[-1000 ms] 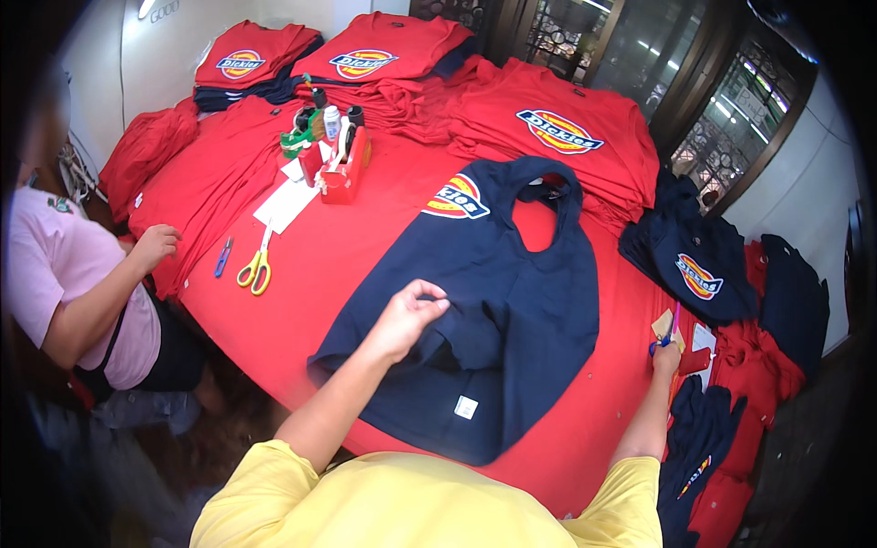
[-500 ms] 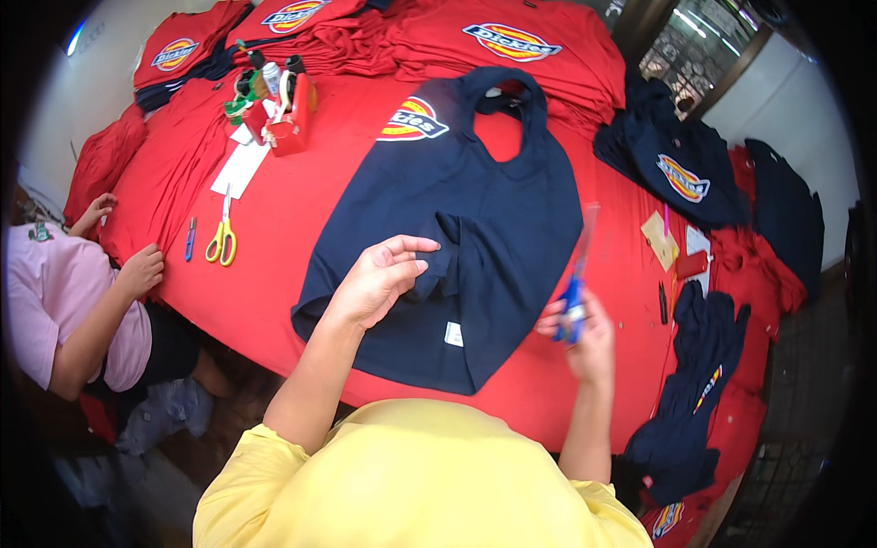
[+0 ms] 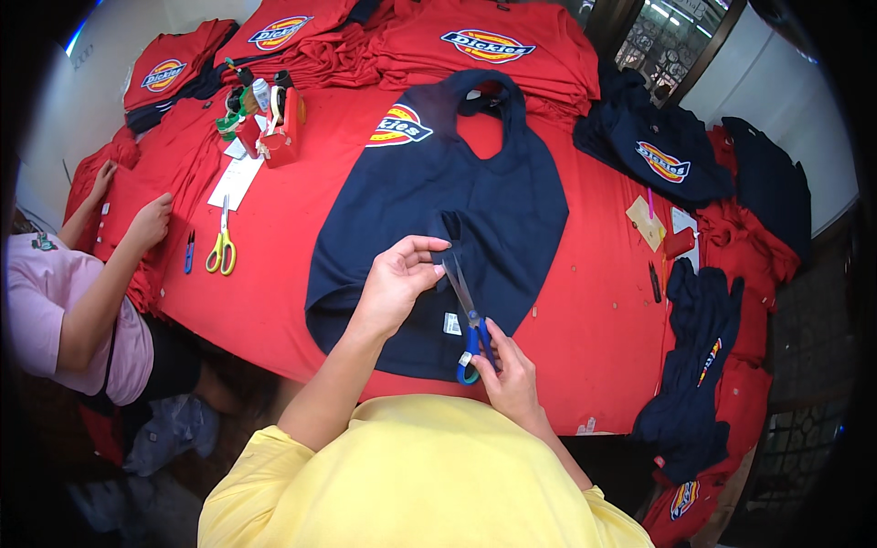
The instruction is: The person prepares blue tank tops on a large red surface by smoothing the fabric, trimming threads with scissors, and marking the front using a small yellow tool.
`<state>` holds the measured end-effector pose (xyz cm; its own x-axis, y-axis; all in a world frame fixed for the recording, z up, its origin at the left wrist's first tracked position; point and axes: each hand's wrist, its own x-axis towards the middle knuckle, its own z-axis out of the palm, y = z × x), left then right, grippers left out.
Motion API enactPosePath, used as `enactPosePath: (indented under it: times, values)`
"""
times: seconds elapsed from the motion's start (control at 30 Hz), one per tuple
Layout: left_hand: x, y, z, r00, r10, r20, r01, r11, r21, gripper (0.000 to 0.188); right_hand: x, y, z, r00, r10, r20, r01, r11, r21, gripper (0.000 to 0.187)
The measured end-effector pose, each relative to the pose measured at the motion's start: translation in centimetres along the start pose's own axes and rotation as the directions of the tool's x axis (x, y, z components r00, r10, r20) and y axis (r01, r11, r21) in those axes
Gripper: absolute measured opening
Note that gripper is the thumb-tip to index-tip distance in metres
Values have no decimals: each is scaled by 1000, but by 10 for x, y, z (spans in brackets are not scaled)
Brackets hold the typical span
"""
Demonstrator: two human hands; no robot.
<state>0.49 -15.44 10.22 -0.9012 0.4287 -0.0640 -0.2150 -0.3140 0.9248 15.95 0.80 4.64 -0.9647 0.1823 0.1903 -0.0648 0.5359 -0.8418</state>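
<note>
A navy shirt with a coloured chest print lies spread before me, its neck opening toward the far side. My left hand pinches a small raised fold of its cloth near the middle. In my right hand is a pair of blue-handled scissors, fingers in the handle loops. The blades point away from me and look slightly parted, their tips close beside my left fingertips at the fold. Whether they touch the cloth I cannot tell. A small white label shows on the shirt, left of the scissors.
The shirt lies on a red-covered table. Yellow-handled scissors and blue thread snips lie left, near a red tape dispenser. Folded red shirts line the far side; navy shirts lie right. A co-worker's hand is at left.
My right hand has brought the scissors left and inward, from beside the shirt to the pinched fold. My left hand keeps its pinch. The co-worker's nearer hand has risen.
</note>
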Motion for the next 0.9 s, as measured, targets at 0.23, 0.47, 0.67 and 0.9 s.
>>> enactPosePath:
  times: [0.23,0.47,0.67,0.9]
  values:
    - [-2,-1,-1,1000,15,5,-15,1000,9,31,-5,-5,5,998,59,33,-63,990,129,52]
    - [-2,-2,-3,1000,23,12,-23,1000,0,31,-5,-10,6,996,68,59,-77,984,158,49]
    - [0,-1,0,1000,14,19,-14,1000,-12,31,-10,8,14,984,152,92,-172,946,274,46]
    - [-6,-6,-14,998,-38,58,26,980,198,24,32,30,-28,949,255,-184,-151,883,445,38]
